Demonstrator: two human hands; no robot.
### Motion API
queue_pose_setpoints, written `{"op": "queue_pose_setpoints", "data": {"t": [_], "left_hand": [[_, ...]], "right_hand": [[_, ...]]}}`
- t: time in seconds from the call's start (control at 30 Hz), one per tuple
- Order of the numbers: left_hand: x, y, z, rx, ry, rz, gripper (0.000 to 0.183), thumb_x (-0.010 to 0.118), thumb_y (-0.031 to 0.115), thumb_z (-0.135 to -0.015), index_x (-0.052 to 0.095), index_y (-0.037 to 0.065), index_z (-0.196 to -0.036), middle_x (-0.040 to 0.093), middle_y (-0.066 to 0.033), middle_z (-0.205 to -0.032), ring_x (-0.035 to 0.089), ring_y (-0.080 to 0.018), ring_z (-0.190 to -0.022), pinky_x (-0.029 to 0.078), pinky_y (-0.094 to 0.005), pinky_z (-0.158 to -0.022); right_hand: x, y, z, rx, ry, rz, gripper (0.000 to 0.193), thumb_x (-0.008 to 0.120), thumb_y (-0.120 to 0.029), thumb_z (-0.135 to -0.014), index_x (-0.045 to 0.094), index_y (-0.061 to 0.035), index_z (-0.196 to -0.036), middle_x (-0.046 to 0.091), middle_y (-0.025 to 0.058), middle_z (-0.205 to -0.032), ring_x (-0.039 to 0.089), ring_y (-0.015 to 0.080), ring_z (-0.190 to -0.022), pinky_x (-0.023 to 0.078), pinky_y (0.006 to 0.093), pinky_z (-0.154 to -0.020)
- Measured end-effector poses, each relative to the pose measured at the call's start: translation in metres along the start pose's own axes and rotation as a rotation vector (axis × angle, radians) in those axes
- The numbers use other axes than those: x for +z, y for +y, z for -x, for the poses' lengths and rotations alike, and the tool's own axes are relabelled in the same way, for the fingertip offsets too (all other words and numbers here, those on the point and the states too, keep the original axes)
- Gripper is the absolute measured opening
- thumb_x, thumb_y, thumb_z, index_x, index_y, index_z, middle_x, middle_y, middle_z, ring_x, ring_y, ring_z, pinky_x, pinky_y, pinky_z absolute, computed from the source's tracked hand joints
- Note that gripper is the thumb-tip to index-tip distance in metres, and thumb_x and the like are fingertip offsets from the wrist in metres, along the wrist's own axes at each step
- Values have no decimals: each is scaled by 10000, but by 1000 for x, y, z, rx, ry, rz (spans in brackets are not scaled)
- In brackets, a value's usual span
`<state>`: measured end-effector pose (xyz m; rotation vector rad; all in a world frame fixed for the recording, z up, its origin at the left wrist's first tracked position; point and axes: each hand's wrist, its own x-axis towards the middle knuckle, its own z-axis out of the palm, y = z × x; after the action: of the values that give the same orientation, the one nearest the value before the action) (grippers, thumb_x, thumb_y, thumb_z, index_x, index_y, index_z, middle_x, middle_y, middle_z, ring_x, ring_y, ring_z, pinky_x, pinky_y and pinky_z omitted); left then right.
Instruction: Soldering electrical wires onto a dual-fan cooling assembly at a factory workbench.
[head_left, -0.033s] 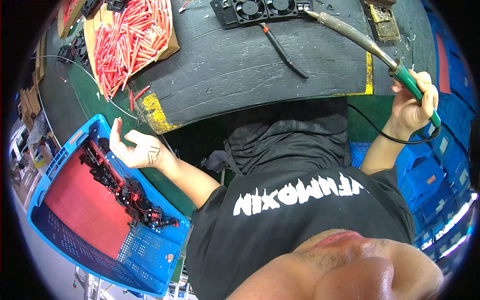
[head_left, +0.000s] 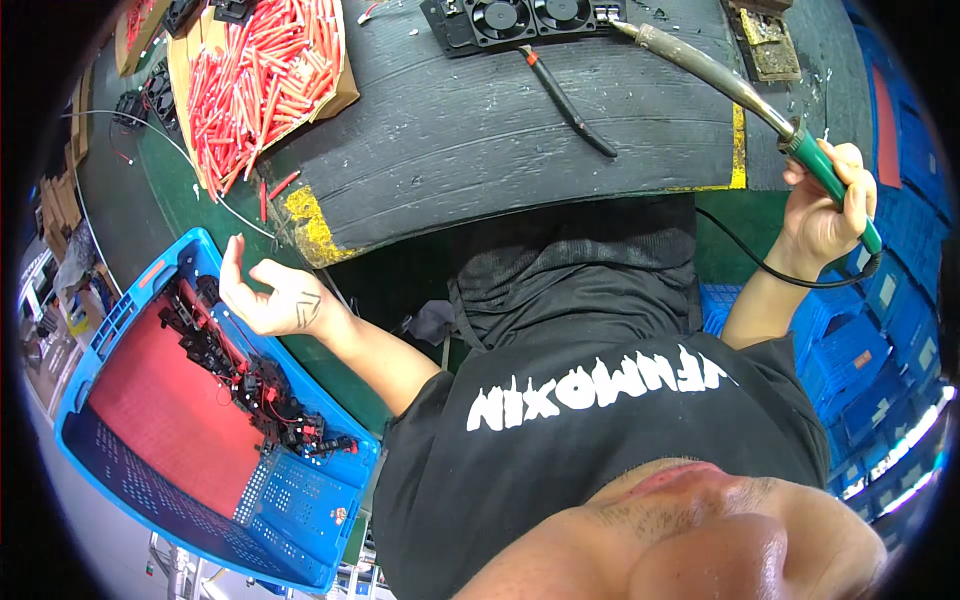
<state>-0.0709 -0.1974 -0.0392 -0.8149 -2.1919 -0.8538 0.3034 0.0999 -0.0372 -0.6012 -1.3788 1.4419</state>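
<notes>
My right hand point(head_left: 825, 210) is closed around the green handle of a soldering iron point(head_left: 700, 72). The iron's tip reaches the right end of a black unit with two small fans point(head_left: 520, 18) at the table's far edge; whether it touches is too small to tell. Over the rim of a blue crate point(head_left: 90, 375) at the left, my left hand point(head_left: 268, 298) is raised with its fingers apart and nothing visible in it. Black parts with red wires point(head_left: 265, 390) lie along the crate's inner side. A curved black piece with a red band point(head_left: 568, 105) rests just below the fan unit.
Red tubes point(head_left: 265, 90) fill a cardboard box point(head_left: 345, 95) at the far left of the dark work surface point(head_left: 440, 130). Two loose tubes lie by its corner. A yellowish pad point(head_left: 768, 45) sits far right. Blue crates point(head_left: 860, 350) stand along the right. The iron's black cord point(head_left: 745, 258) hangs beside me.
</notes>
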Motion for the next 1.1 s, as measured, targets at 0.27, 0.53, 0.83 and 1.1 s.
{"op": "queue_pose_setpoints", "data": {"t": [0.27,0.53,0.83,1.1], "left_hand": [[-1,1,1,10,-28,-25,310,458,-102,-720,663,-47,-946,665,-134,-923,628,-248,-863,485,-337,-818],[-25,-9,-15,114,-373,-148,345,499,-63,-684,662,11,-979,643,-128,-1024,582,-269,-962,447,-348,-863],[-63,-46,-18,-12,-803,-245,141,654,63,-814,669,40,-952,633,-107,-1017,592,-265,-1023,445,-351,-920],[-67,-57,-15,-110,-757,-171,154,652,-1,-779,663,26,-930,629,-104,-967,602,-223,-891,486,-314,-798]], "right_hand": [[-1,0,0,-6,21,-18,292,556,-259,-869,650,14,-909,612,188,-915,612,293,-641,525,326,-537],[-5,2,2,7,51,-48,320,537,-278,-875,647,19,-917,606,176,-908,597,289,-668,506,319,-544],[-14,2,2,26,61,-83,293,517,-234,-884,643,24,-942,623,226,-898,621,316,-629,535,377,-572],[-2,4,2,46,90,-150,276,523,-207,-873,644,38,-910,622,213,-870,616,314,-630,526,368,-561]]}}
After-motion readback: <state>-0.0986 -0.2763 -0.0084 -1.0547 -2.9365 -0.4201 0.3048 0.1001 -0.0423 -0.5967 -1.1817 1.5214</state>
